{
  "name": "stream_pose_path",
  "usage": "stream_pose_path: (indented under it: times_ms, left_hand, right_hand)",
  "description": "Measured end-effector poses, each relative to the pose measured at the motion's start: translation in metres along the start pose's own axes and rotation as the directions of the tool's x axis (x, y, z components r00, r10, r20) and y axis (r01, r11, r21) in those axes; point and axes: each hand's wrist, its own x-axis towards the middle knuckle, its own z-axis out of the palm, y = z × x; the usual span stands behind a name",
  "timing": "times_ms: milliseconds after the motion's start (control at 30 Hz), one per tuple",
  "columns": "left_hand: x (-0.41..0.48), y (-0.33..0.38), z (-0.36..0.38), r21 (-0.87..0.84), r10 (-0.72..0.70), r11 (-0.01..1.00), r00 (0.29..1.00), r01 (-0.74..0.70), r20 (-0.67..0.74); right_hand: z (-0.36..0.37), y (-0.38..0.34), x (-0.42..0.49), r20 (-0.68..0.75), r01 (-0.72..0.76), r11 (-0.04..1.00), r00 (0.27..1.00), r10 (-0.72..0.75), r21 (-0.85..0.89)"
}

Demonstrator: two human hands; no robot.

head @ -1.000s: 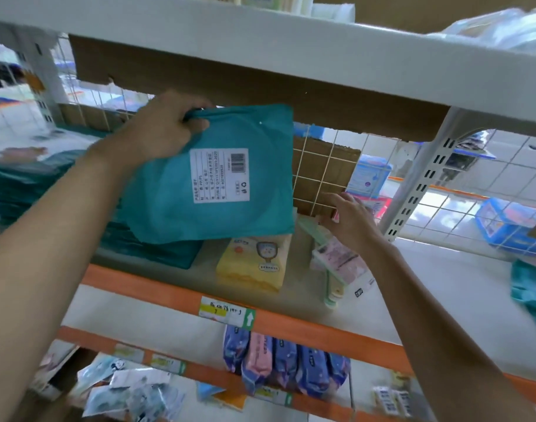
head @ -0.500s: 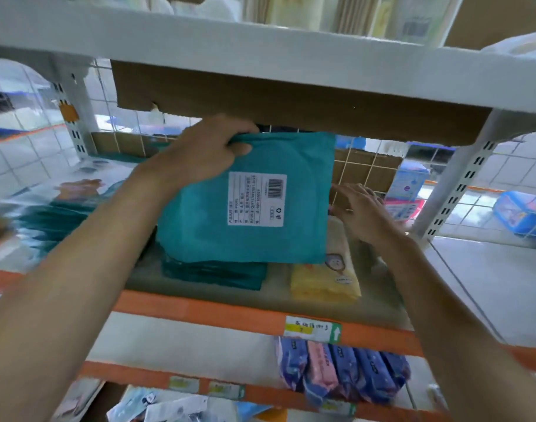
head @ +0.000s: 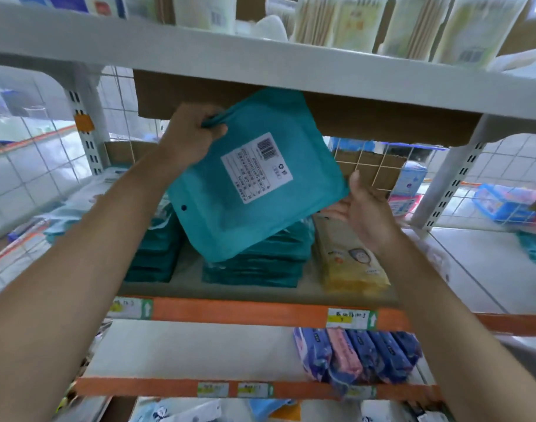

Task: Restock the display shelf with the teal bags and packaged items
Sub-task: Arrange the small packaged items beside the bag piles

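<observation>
My left hand grips the top corner of a flat teal bag with a white barcode label, held tilted in the opening of the middle shelf. My right hand is open, palm up, and its fingers touch the bag's lower right edge. Below the bag lie two stacks of teal bags, one in the middle and one to its left. A yellow packet with a cartoon face lies to the right of the middle stack, under my right hand.
The orange shelf front carries price tags. A cardboard panel hangs under the grey upper shelf, just above the bag. Purple and pink packets stand on the lower shelf. A wire grid backs the shelf; a white upright stands right.
The teal bag has tilted clockwise and sits higher against the cardboard panel. My right hand has come in to touch its lower right edge. The view has shifted left and down.
</observation>
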Motion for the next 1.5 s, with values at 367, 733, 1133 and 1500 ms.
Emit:
stream_pose_path:
  times_ms: [367, 733, 1133, 1500]
  left_hand:
    - [-0.007, -0.012, 0.014, -0.257, -0.166, 0.953, 0.986, 0.16, -0.003]
    - [-0.046, 0.0, 0.056, 0.41, 0.188, 0.823, 0.869, -0.393, 0.457]
    - [-0.032, -0.004, 0.082, 0.638, 0.597, 0.429, 0.731, -0.639, 0.33]
    - [0.018, -0.004, 0.04, 0.626, 0.651, 0.426, 0.702, -0.653, 0.289]
  right_hand:
    - [0.028, 0.004, -0.002, 0.092, -0.001, 0.992, 0.996, -0.011, 0.126]
    - [0.02, 0.007, 0.005, -0.11, -0.192, 0.894, 0.96, 0.256, 0.405]
    - [0.016, -0.001, 0.012, -0.018, -0.191, 0.85, 0.973, 0.229, 0.491]
    - [-0.026, 0.01, 0.018, -0.284, 0.181, 0.86, 0.894, -0.346, -0.476]
